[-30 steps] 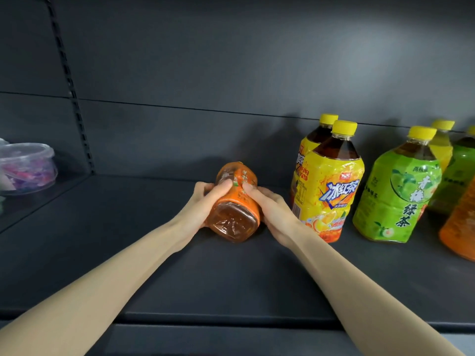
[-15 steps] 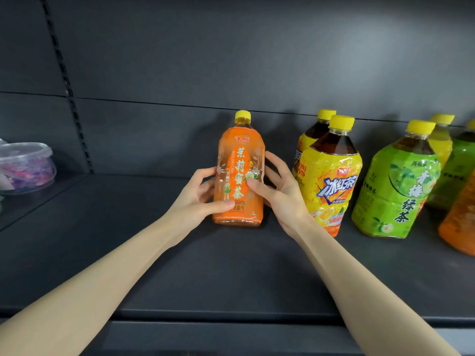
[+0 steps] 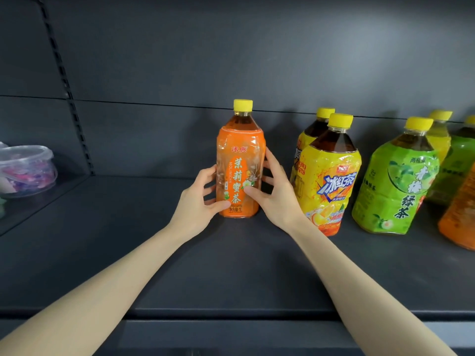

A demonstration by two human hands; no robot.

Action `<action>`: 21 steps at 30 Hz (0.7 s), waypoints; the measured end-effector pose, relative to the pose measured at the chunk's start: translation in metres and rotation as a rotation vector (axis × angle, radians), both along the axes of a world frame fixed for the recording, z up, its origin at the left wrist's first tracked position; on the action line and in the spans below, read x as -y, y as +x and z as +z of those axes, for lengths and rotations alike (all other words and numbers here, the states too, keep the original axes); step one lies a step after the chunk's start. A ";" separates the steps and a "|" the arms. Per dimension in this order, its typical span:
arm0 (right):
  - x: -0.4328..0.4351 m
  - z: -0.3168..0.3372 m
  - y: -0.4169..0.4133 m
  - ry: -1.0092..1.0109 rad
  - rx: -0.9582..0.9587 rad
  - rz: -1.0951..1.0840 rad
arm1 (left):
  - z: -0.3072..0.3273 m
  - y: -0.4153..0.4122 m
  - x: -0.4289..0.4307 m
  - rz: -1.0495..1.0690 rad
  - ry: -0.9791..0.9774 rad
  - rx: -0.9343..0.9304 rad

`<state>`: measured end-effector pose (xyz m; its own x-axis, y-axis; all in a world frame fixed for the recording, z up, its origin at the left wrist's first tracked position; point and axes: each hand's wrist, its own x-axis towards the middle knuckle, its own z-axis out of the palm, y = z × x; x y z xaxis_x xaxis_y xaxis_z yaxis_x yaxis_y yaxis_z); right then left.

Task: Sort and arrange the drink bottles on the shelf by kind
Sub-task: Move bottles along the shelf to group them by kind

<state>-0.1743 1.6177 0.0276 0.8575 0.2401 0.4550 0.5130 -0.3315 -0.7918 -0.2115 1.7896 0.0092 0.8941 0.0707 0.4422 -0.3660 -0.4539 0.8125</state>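
A: Widest first?

B: Across the whole frame, the dark shelf (image 3: 231, 265), running under both forearms and out past either wrist.

A: And in the grip?

B: Between the palms, the orange-label bottle (image 3: 240, 155), upright, base on the shelf, amber tea up to the neck. Clasped low on the body from both sides: left hand (image 3: 195, 204) curled round the left flank, thumb laid across the label's bottom edge; right hand (image 3: 277, 201) wrapped on the right flank, thumb pressed to the front, fingers fanned behind.

A: Neighbours?

B: Just right of the right hand, a yellow-label bottle (image 3: 331, 181) of dark tea, close to the knuckles, contact impossible to judge. Tucked behind that, a second yellow bottle (image 3: 307, 134). Farther right, a green-label bottle (image 3: 395, 186), then a cropped orange bottle (image 3: 460, 217) at the frame edge. All capped, all standing.

A: Other side?

B: Well left of the left hand, a clear plastic tub (image 3: 28, 168) on the adjoining board, pink and purple contents blurred through its wall.

A: Smallest?

B: Above both hands, the yellow cap (image 3: 243, 104), topping the held bottle.
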 end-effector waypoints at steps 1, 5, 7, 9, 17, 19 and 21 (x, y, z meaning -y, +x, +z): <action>0.000 -0.001 0.001 -0.015 0.006 -0.013 | 0.000 0.001 0.000 0.015 0.016 -0.008; -0.002 -0.002 0.002 -0.068 0.016 -0.058 | -0.001 0.002 0.003 0.081 0.080 -0.020; -0.003 -0.003 0.000 -0.079 0.018 -0.073 | -0.001 0.000 0.004 0.112 0.114 -0.016; -0.003 -0.002 -0.003 -0.086 0.015 -0.088 | -0.002 -0.003 0.005 0.143 0.146 -0.013; 0.015 0.005 -0.037 -0.177 0.163 -0.162 | 0.008 -0.018 0.009 0.249 0.238 0.030; 0.027 0.007 -0.049 -0.162 0.244 -0.181 | 0.012 -0.024 0.016 0.248 0.256 0.066; 0.043 0.011 -0.055 -0.086 0.290 -0.229 | 0.014 -0.030 0.028 0.222 0.263 0.084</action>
